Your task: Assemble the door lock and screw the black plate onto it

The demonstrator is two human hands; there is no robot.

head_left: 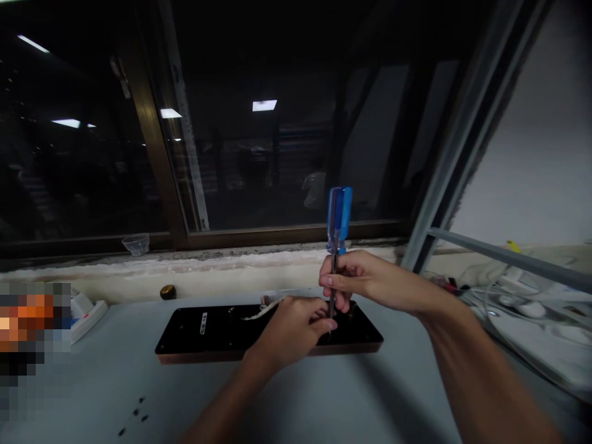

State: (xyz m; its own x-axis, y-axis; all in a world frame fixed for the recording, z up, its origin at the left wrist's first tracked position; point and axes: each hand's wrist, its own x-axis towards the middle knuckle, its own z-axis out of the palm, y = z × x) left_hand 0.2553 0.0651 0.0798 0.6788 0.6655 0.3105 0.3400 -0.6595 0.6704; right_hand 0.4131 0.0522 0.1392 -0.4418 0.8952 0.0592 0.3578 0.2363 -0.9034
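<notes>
A screwdriver (340, 216) with a clear and blue handle stands almost upright, its tip down on a long black panel (217, 333) with a wooden-brown edge. My right hand (358, 280) grips its metal shaft just below the handle, thumb and fingers closed. Lower down, my left hand (296, 324) rests over the panel with thumb and forefinger pinched around the shaft near the tip. Whatever lies under the tip is hidden by those fingers. A white label (203, 324) reading "CE 16" is on the panel's left part, and a pale cable (263, 311) runs from the panel behind my left hand.
Several small dark screws (136, 411) lie on the pale table (92, 382). Behind the panel are a brass-coloured knob (168, 291) and a clear cup (137, 244) on the sill. A white power strip (90, 320) sits left; tangled cables (522, 302) lie right, beyond a metal frame (444, 197).
</notes>
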